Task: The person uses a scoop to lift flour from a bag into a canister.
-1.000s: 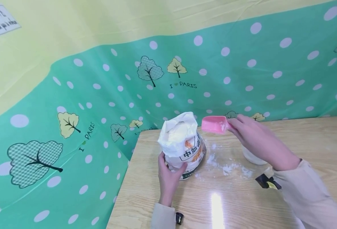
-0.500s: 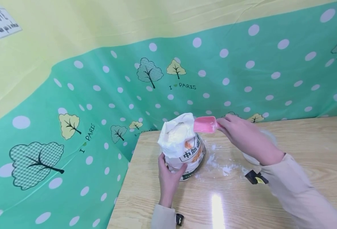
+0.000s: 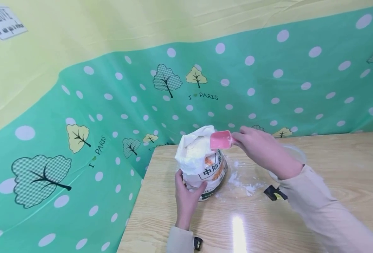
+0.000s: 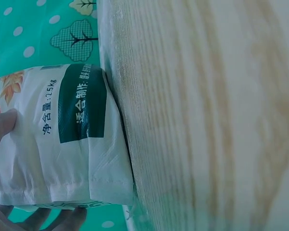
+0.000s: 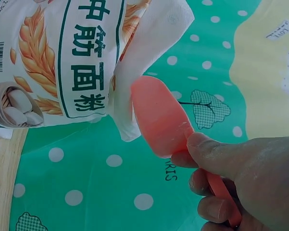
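A white bag of flour [image 3: 214, 172] stands on the wooden table with its top folded open and white flour [image 3: 196, 149] showing inside. My left hand [image 3: 187, 196] grips the bag low on its near side, thumb on the front and fingers round the other side, as the left wrist view shows. In my right hand [image 3: 259, 147] is a pink scoop [image 3: 220, 140], its handle wrapped by the fingers. The scoop's front edge overlaps the right rim of the bag's mouth. In the right wrist view the scoop [image 5: 161, 118] is beside the folded white rim.
Behind my right forearm stands a round, clear container [image 3: 295, 151], partly hidden. Spilled flour [image 3: 251, 189] dusts the table [image 3: 161, 211] between bag and container. A green dotted curtain [image 3: 142, 116] hangs along the table's back and left edges.
My right hand has moved left with the pink scoop, from right of the bag to the rim of its mouth. More of the round container shows now. The left hand stays on the bag.
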A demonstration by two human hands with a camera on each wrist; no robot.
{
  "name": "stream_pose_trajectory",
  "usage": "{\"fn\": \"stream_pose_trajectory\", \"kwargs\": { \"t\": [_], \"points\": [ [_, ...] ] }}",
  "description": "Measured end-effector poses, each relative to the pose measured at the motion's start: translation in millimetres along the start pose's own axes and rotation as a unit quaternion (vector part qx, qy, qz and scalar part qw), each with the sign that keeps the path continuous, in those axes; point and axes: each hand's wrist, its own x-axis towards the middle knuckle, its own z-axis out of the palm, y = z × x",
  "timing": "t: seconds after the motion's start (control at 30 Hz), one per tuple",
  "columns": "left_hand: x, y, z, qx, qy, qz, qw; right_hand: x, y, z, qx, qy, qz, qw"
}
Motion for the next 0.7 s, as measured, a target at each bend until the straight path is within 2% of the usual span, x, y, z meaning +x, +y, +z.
{"fn": "stream_pose_trajectory", "kwargs": {
  "t": [0.17,0.4,0.7],
  "points": [
    [0.0,-0.2,0.3,0.005,0.000,0.002,1.0000,6.6,-3.5,4.1,-0.002,-0.002,-0.003,1.000],
    [0.7,0.6,1.3,-0.002,0.003,0.000,1.0000,13.3,-9.9,0.9,0.003,0.007,-0.029,1.000],
    [0.7,-0.1,1.1,0.007,0.006,-0.005,0.9999,22.5,-19.3,-0.1,-0.040,-0.036,-0.013,0.998]
  ]
}}
